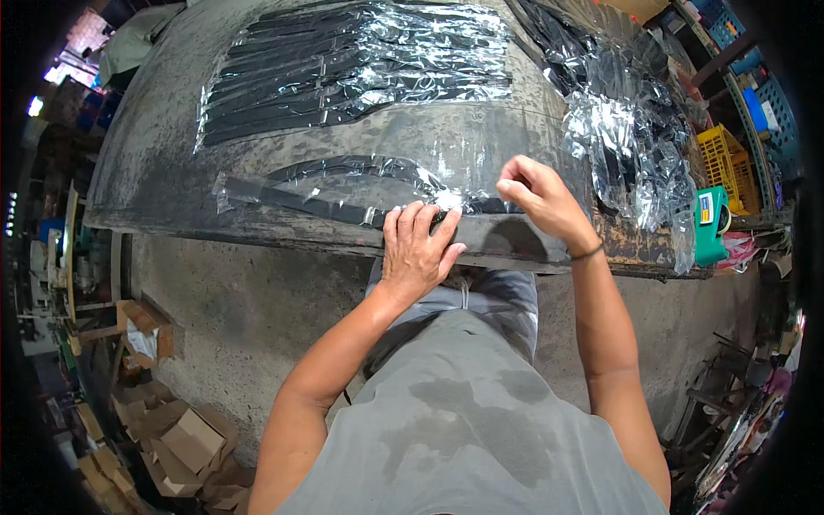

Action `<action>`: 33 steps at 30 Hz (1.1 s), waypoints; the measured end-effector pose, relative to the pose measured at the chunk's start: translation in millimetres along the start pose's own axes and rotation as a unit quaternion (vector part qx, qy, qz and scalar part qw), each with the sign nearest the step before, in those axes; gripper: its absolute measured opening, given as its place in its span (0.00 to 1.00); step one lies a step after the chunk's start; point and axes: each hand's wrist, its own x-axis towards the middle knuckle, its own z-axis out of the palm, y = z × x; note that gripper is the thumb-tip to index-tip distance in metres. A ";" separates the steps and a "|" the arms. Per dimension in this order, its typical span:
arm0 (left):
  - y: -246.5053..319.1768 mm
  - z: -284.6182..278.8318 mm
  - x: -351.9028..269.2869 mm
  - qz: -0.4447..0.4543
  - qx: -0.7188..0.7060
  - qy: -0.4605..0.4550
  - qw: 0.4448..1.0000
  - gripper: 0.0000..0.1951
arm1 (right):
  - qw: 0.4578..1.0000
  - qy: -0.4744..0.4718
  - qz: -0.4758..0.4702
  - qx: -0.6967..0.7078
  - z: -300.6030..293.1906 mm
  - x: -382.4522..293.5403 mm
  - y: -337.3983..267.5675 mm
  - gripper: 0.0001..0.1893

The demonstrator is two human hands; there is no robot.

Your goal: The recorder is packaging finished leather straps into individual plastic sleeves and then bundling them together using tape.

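Note:
Fingers apart, my left hand (420, 248) lies flat on a black strap in a clear plastic sleeve (309, 205), close to the front edge of the worn table (515, 122). My right hand (537, 196) is raised a little above the table to the right, its fingers curled; whether it pinches anything is too unclear to tell. The wrapped strap curves back in a loop behind my left hand. Farther back, several more wrapped black straps (277, 96) lie side by side in a row. A heap of shiny plastic-wrapped black pieces (618, 135) covers the table's right part.
At the right edge of the table stands a green tape dispenser (710, 225). Beyond it are a yellow plastic crate (721, 161) and a shelf with blue baskets (779, 122). Cardboard boxes (193, 441) lie on the floor at the lower left.

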 end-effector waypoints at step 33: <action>-12.2 14.3 -9.7 0.019 -0.034 0.029 0.999 0.25 | 0.930 -0.342 0.087 -0.106 30.4 93.2 20.5 0.09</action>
